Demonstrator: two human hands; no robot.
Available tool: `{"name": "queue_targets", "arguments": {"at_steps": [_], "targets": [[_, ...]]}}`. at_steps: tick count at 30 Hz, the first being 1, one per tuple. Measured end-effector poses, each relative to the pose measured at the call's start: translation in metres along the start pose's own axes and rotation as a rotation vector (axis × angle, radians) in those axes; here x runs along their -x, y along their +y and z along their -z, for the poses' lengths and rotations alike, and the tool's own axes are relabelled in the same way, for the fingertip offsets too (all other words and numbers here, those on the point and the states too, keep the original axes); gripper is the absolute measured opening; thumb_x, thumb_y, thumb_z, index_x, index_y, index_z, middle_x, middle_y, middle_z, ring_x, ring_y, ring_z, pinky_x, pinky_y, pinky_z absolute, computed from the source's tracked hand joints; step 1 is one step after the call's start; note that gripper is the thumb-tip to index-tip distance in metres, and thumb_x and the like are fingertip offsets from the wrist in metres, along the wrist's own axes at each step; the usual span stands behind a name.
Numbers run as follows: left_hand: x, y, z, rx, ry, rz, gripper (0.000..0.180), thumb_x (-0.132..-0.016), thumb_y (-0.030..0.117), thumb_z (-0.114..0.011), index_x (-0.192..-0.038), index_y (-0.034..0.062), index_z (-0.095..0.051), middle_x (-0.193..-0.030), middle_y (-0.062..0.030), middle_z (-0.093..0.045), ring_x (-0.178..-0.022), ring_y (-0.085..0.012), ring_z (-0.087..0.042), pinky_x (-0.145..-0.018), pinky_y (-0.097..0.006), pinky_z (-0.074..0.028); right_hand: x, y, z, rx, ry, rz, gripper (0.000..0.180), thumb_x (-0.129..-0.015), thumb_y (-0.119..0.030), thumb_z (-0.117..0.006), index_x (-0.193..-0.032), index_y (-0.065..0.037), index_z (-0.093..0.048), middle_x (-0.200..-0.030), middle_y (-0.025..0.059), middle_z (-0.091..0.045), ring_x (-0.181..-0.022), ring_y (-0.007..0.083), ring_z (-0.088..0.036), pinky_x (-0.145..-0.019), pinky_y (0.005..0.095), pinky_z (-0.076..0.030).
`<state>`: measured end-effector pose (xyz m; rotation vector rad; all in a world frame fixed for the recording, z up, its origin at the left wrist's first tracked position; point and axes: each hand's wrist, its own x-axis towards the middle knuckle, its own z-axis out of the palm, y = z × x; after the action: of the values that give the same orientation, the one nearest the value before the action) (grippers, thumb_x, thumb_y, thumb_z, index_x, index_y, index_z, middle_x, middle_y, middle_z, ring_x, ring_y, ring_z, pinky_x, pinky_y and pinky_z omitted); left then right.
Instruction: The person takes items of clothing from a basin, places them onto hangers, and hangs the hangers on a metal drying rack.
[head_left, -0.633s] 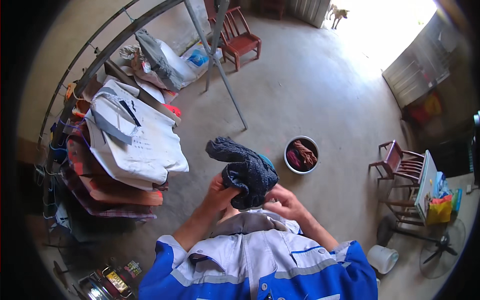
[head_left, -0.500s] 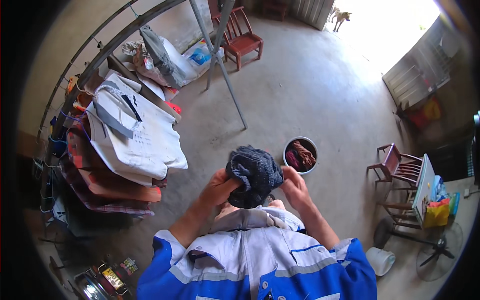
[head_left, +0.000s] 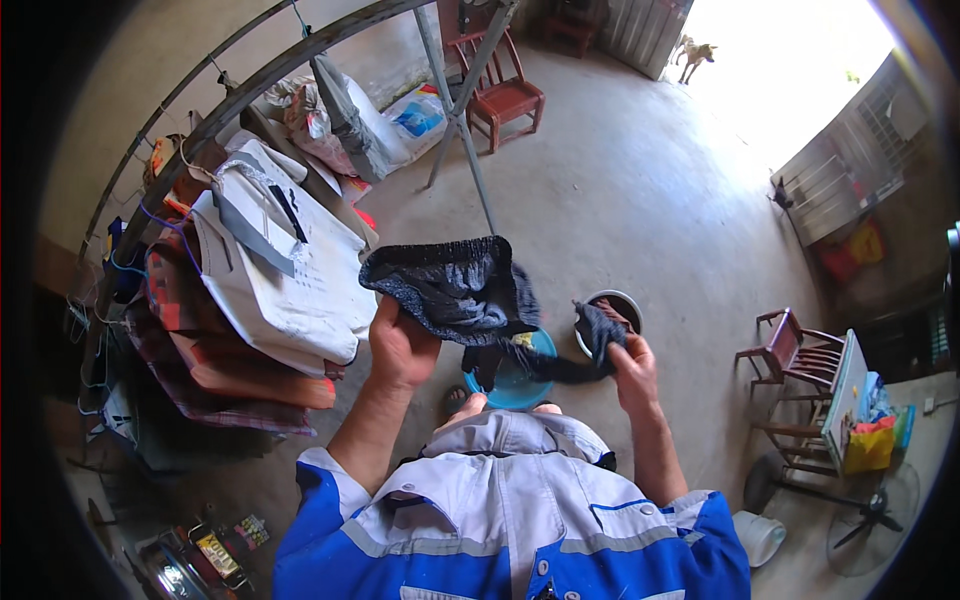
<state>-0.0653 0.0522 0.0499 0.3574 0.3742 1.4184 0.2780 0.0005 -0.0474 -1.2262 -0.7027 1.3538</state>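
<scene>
A dark, speckled garment (head_left: 445,295) with a wide gathered opening is stretched between my hands. My left hand (head_left: 403,345) grips it under the opening, its fingers partly hidden by the cloth. My right hand (head_left: 636,372) pinches a narrower dark end, off to the right. Between them a twisted length of the fabric sags over a light-blue basin (head_left: 512,399) by my feet, and a dark part dangles above its left side. Just beyond my right hand stands a round pale-rimmed tub (head_left: 640,318) with reddish-brown cloth inside, partly covered by the garment.
On the left, a curved metal rack holds a white shirt (head_left: 285,270) and other hung clothes; its crossed legs (head_left: 470,150) reach the floor ahead. A red wooden chair (head_left: 505,100) is at the back. Right are another chair (head_left: 785,340), a table, a fan (head_left: 868,520) and a white bucket (head_left: 760,538).
The garment was bunched between both hands and is now spread wide. My left hand has moved left and up, my right hand to the right. The blue basin has come into sight below.
</scene>
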Motion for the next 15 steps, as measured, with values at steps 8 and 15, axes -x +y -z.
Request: {"name": "queue_targets", "arguments": {"at_steps": [8,15], "targets": [[0.007,-0.014,-0.012,0.032,-0.32,0.267,0.047,-0.102,0.035,-0.041,-0.137,0.0053,-0.051,-0.133,-0.0145,-0.06,-0.124,-0.0321,-0.056,-0.108,-0.05,-0.042,0.018,-0.049,-0.051,0.856,-0.421,0.361,0.058,-0.075,-0.018,-0.084,-0.123,-0.003,-0.055,-0.107,0.0165,-0.065,-0.102,0.0306,-0.065,-0.085,0.0392,-0.054],[0.013,-0.03,-0.022,-0.06,-0.18,0.068,0.035,-0.098,0.02,-0.055,-0.127,0.001,-0.057,-0.123,-0.0151,-0.065,-0.113,-0.0296,-0.063,-0.099,-0.047,-0.051,0.002,-0.052,-0.085,0.748,-0.526,0.452,0.038,-0.083,-0.006,-0.071,-0.12,-0.002,-0.061,-0.099,0.0163,-0.066,-0.092,0.0277,-0.068,-0.082,0.037,-0.054]]}}
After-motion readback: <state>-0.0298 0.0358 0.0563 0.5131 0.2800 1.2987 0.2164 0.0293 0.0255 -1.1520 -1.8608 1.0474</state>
